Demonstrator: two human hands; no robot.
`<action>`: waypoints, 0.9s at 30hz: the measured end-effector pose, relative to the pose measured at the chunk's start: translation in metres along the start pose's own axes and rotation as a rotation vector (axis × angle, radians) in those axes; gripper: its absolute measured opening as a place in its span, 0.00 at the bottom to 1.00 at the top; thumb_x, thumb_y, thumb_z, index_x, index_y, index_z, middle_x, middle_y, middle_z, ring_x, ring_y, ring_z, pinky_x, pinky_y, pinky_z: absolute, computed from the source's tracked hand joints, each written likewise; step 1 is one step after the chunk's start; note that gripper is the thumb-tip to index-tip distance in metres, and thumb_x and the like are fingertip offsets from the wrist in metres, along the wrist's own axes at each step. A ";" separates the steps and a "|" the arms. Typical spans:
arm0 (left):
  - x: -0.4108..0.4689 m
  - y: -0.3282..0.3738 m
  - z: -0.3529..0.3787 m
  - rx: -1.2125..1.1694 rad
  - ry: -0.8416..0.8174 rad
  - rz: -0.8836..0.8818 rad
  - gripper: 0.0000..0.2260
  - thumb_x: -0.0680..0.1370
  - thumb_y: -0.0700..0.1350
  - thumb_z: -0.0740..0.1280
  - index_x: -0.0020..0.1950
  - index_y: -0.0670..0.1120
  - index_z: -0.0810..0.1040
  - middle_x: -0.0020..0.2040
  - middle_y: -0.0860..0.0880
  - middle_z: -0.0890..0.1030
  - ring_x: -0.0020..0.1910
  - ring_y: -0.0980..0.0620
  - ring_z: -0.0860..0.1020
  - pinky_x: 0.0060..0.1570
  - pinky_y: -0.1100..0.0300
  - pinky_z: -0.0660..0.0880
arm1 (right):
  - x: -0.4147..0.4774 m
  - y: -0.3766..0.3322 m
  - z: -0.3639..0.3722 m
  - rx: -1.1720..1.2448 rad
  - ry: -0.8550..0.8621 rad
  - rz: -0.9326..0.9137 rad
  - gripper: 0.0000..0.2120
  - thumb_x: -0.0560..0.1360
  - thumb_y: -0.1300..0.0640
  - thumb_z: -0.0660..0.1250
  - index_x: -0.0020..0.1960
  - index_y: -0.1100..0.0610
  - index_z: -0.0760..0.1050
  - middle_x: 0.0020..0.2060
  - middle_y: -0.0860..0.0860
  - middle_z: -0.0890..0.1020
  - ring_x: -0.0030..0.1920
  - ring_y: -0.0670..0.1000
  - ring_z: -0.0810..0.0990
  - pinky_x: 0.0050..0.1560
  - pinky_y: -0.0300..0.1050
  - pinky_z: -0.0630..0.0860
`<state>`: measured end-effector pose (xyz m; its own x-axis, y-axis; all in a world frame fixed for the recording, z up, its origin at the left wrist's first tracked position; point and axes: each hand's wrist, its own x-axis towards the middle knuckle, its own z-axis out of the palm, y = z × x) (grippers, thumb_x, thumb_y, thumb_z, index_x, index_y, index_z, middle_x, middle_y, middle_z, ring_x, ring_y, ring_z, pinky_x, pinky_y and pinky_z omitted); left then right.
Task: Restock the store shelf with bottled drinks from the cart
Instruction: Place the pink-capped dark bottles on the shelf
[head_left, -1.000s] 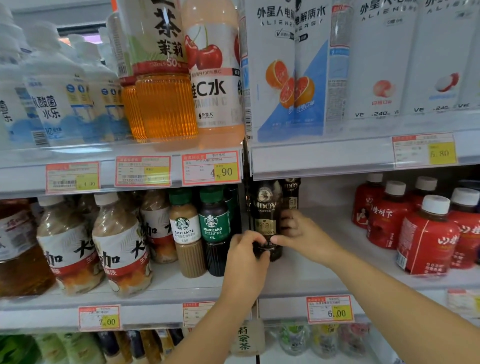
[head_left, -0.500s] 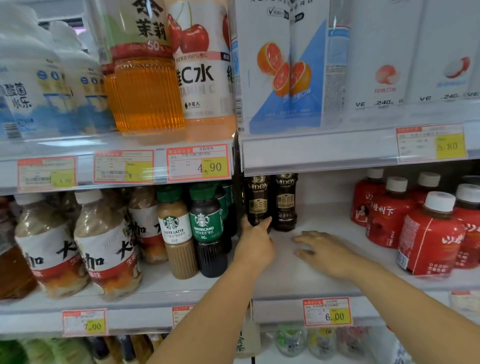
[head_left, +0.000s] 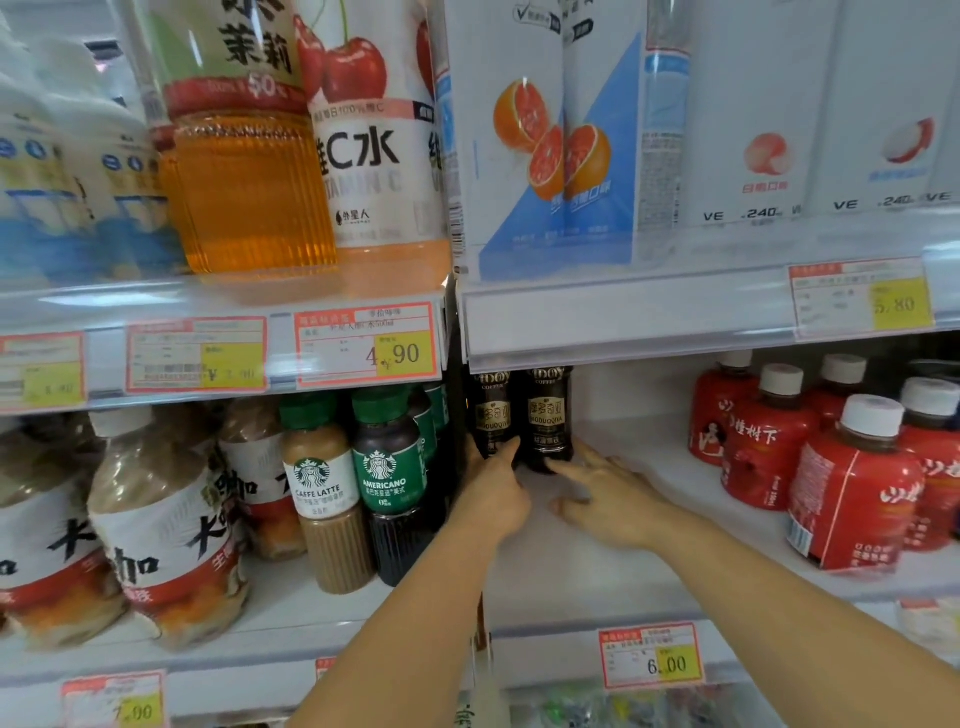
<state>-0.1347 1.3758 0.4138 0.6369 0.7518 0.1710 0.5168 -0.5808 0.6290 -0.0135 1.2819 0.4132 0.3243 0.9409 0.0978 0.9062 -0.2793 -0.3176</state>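
1. Head view: the left coffee bottle (head_left: 491, 415) and the right coffee bottle (head_left: 546, 415) stand upright side by side. They are just right of the Americano bottle (head_left: 389, 467) and deeper in on the shelf (head_left: 597, 566).
2. Both coffee bottles have their long axes vertical. Their tops are hidden behind the rail of the shelf above, and their gold-lettered labels face the camera.
3. The left hand (head_left: 496, 491), immediately right of the Americano bottle, grips the foot of the left coffee bottle. Its thumb lies on the bottle's right side and its fingers reach round the left.
4. The right hand (head_left: 608, 496), further right of the Americano bottle, lies palm down on the shelf. Its fingers are spread wide and straight and it holds nothing. One fingertip meets the foot of the right coffee bottle.
5. A latte bottle (head_left: 319, 478) stands upright against the Americano bottle's left side, green cap up.
6. Red bottles (head_left: 852, 483) with white caps stand in rows well to the right of the Americano bottle, across a bare stretch of shelf.
7. A 6.00 tag (head_left: 652, 656) sits on the shelf edge, below and to the right of the Americano bottle.
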 end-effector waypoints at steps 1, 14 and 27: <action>-0.004 0.001 -0.002 -0.013 -0.017 0.003 0.25 0.79 0.40 0.60 0.75 0.52 0.59 0.77 0.42 0.44 0.76 0.45 0.50 0.74 0.55 0.52 | -0.003 -0.002 -0.001 0.022 0.004 0.011 0.28 0.77 0.45 0.59 0.73 0.38 0.53 0.76 0.44 0.46 0.74 0.58 0.55 0.72 0.51 0.58; -0.248 -0.108 0.024 -0.018 0.207 0.481 0.12 0.76 0.42 0.57 0.50 0.45 0.79 0.46 0.48 0.80 0.43 0.52 0.76 0.43 0.60 0.72 | -0.197 -0.080 0.127 0.136 0.432 -0.278 0.07 0.72 0.59 0.64 0.46 0.56 0.80 0.38 0.49 0.83 0.40 0.51 0.79 0.44 0.45 0.74; -0.443 -0.337 0.182 0.019 -0.312 -0.240 0.12 0.75 0.35 0.64 0.55 0.47 0.80 0.53 0.49 0.81 0.52 0.48 0.78 0.53 0.56 0.74 | -0.334 -0.044 0.434 0.143 -0.608 0.466 0.18 0.76 0.56 0.61 0.65 0.52 0.70 0.57 0.55 0.78 0.53 0.57 0.78 0.50 0.46 0.73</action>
<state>-0.4871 1.1814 -0.0121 0.6386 0.7376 -0.2195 0.6806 -0.4081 0.6085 -0.2799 1.0630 -0.0143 0.4197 0.6837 -0.5970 0.6556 -0.6833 -0.3215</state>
